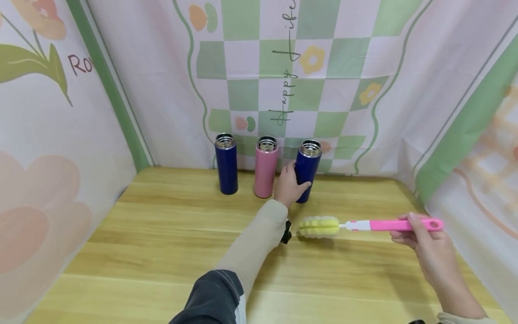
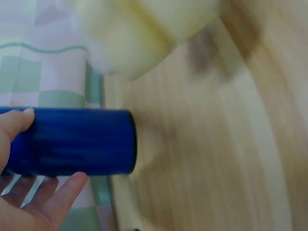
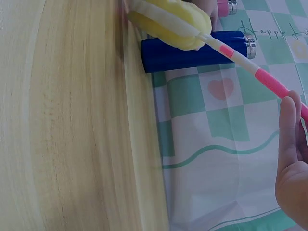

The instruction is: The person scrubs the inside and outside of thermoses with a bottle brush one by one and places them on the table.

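Note:
My left hand (image 1: 287, 185) grips the right-hand dark blue bottle (image 1: 308, 167), an uncapped flask with a bare metal neck, slightly tilted. In the left wrist view the thumb lies on one side of this blue bottle (image 2: 79, 142) and the fingers on the other. My right hand (image 1: 430, 252) holds a bottle brush (image 1: 386, 225) by its pink handle, level above the table. Its yellow-and-white sponge head (image 1: 319, 226) points left, in front of the gripped bottle and apart from it. In the right wrist view the sponge (image 3: 180, 21) overlaps part of the bottle.
Left of the held bottle stand an uncapped pink bottle (image 1: 265, 172) and another uncapped dark blue bottle (image 1: 227, 168), near the back edge of the wooden table (image 1: 162, 252). A checked, printed cloth (image 1: 243, 58) hangs behind; further cloth hangs at both sides.

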`<state>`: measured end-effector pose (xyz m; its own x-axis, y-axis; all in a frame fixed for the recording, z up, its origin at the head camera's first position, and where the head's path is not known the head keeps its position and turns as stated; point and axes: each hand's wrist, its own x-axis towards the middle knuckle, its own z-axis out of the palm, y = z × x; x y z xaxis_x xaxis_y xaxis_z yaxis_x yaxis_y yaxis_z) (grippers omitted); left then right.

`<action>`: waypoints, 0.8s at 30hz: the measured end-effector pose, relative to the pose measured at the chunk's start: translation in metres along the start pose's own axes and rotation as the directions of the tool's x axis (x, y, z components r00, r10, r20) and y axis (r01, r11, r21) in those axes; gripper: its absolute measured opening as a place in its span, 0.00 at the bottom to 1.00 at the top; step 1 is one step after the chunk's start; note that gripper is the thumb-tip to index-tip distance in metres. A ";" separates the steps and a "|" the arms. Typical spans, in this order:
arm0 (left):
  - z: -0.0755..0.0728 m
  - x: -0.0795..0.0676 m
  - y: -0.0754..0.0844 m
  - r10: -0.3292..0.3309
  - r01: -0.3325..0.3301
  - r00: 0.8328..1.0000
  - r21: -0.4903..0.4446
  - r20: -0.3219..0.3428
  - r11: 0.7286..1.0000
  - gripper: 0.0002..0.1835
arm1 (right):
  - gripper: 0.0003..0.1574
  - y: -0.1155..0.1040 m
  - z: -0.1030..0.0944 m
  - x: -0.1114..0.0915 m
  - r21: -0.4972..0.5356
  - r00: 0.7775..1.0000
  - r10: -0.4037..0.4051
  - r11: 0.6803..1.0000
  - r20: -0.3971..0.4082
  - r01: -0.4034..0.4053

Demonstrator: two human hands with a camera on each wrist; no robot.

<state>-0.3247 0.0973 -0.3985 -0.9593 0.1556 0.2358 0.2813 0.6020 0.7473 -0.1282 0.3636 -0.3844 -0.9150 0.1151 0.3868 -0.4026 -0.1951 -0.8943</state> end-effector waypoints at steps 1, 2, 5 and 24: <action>0.000 -0.001 -0.001 0.003 -0.003 1.000 -0.015 -0.004 1.000 0.44 | 0.15 0.000 0.000 0.000 0.007 1.000 -0.009 1.000 0.003 0.009; 0.001 -0.002 -0.001 0.007 -0.007 1.000 -0.034 -0.009 0.999 0.44 | 0.16 -0.001 0.000 0.000 0.015 1.000 -0.018 1.000 0.006 0.018; 0.003 -0.004 -0.005 0.017 -0.019 1.000 -0.101 -0.018 0.995 0.44 | 0.16 -0.002 -0.001 0.000 0.029 0.999 -0.038 0.999 0.018 0.038; -0.008 -0.033 -0.008 0.049 -0.038 0.998 -0.298 0.027 0.954 0.50 | 0.17 -0.005 0.004 0.001 -0.296 0.995 0.029 0.953 -0.096 -0.057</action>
<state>-0.2953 0.0806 -0.4071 -0.9448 0.2056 0.2551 0.3129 0.3351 0.8887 -0.1273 0.3605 -0.3783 -0.9196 0.2020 0.3370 -0.3239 0.0961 -0.9412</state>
